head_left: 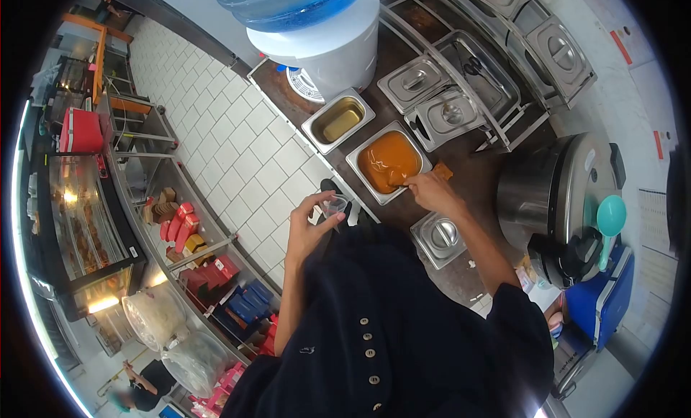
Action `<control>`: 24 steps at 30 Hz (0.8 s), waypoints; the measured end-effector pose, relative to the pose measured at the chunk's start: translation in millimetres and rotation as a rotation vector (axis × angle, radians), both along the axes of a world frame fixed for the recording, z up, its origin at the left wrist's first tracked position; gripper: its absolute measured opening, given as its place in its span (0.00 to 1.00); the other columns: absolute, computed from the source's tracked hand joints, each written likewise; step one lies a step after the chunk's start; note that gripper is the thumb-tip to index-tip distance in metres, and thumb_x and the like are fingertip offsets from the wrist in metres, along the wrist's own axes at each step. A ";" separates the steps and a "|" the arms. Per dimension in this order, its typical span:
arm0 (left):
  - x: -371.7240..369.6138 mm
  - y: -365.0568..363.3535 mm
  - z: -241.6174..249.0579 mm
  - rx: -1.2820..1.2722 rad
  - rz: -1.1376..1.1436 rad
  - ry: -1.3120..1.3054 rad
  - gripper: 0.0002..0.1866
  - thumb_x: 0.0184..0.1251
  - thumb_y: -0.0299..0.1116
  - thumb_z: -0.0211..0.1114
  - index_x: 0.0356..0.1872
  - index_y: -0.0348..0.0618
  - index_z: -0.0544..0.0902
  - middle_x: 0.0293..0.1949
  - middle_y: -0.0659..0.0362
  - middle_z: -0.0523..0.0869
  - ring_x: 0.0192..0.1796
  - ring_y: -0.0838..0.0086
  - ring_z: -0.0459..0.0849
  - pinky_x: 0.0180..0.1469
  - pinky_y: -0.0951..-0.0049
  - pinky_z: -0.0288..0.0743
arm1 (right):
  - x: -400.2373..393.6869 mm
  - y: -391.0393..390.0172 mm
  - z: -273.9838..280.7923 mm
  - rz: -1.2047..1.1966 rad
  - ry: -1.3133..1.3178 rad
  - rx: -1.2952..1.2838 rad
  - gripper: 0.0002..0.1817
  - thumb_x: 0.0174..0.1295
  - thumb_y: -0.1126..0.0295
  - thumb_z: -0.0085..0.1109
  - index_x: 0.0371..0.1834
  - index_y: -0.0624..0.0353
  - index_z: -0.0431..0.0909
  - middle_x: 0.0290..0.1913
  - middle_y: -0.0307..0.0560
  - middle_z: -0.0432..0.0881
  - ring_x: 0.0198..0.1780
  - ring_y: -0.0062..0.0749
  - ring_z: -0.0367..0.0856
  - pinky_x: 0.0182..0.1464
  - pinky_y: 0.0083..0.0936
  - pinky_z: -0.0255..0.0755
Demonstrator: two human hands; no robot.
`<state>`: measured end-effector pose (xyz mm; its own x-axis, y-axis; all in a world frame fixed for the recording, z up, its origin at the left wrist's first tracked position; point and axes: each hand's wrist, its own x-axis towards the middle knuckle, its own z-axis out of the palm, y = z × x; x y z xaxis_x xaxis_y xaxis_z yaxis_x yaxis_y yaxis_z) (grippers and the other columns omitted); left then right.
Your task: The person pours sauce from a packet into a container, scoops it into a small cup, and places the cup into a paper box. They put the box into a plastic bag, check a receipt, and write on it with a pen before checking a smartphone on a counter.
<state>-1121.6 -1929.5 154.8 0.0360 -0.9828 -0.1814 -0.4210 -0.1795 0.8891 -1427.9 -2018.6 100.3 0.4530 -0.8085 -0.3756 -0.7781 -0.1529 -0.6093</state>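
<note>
A small clear plastic cup is held between the thumb and fingers of my left hand, left of the counter's edge. My right hand grips a utensil handle whose far end dips into orange sauce. That sauce fills a rectangular steel pan. Beside it sits another steel pan with a little yellowish liquid. A steel lid lies on the counter just below my right hand.
Behind the pans stands a water dispenser. Lidded steel containers sit under a metal rack. At the right is a large cooker with a turquoise ladle. Shelves with red boxes line the left; a person is at lower left.
</note>
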 end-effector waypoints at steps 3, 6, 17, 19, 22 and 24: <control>0.3 0.3 3.5 0.007 -0.003 -0.013 0.26 0.53 0.39 0.79 0.54 0.44 0.86 0.46 0.60 0.90 0.44 0.74 0.82 0.40 0.73 0.68 | -4.2 -11.8 30.6 0.007 0.010 -0.009 0.15 0.63 0.74 0.51 0.48 0.60 0.87 0.40 0.63 0.86 0.45 0.58 0.84 0.51 0.48 0.76; 0.3 0.8 3.8 0.015 0.016 -0.002 0.26 0.52 0.40 0.79 0.54 0.44 0.86 0.46 0.59 0.89 0.45 0.74 0.83 0.40 0.73 0.68 | -6.2 -20.2 35.3 -0.006 0.007 -0.081 0.15 0.64 0.73 0.51 0.48 0.60 0.87 0.40 0.62 0.86 0.43 0.58 0.84 0.50 0.49 0.77; 2.2 11.7 -6.6 0.007 0.026 0.065 0.22 0.55 0.39 0.77 0.51 0.43 0.85 0.50 0.54 0.87 0.53 0.65 0.85 0.60 0.64 0.75 | 6.4 -33.9 -15.7 0.141 0.151 -0.232 0.12 0.65 0.73 0.48 0.40 0.61 0.84 0.35 0.65 0.83 0.40 0.64 0.83 0.44 0.53 0.76; 5.8 9.2 -9.1 -0.072 -0.035 0.045 0.25 0.57 0.44 0.77 0.54 0.44 0.84 0.47 0.53 0.87 0.50 0.65 0.85 0.56 0.66 0.77 | 17.7 -28.0 5.7 0.108 0.078 -0.217 0.13 0.64 0.74 0.49 0.42 0.58 0.85 0.37 0.62 0.84 0.40 0.63 0.83 0.45 0.53 0.77; 7.3 7.0 -9.2 -0.125 -0.039 0.067 0.26 0.61 0.45 0.75 0.56 0.42 0.83 0.47 0.53 0.87 0.51 0.63 0.84 0.55 0.67 0.76 | 17.0 -20.5 -6.0 0.210 0.151 -0.185 0.11 0.65 0.71 0.51 0.40 0.56 0.86 0.36 0.63 0.84 0.39 0.60 0.84 0.44 0.51 0.77; 7.6 4.0 1.2 -0.046 -0.043 0.066 0.25 0.61 0.45 0.74 0.56 0.42 0.83 0.48 0.53 0.87 0.53 0.63 0.83 0.57 0.66 0.75 | 21.4 -16.7 4.2 0.230 0.175 -0.143 0.11 0.65 0.70 0.53 0.42 0.56 0.86 0.37 0.62 0.85 0.41 0.59 0.84 0.46 0.50 0.78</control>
<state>-1114.0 -1925.5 156.0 -0.0164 -0.9905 -0.1363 -0.3680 -0.1207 0.9219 -1406.5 -2035.2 104.6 0.5688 -0.7425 -0.3538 -0.8041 -0.4117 -0.4289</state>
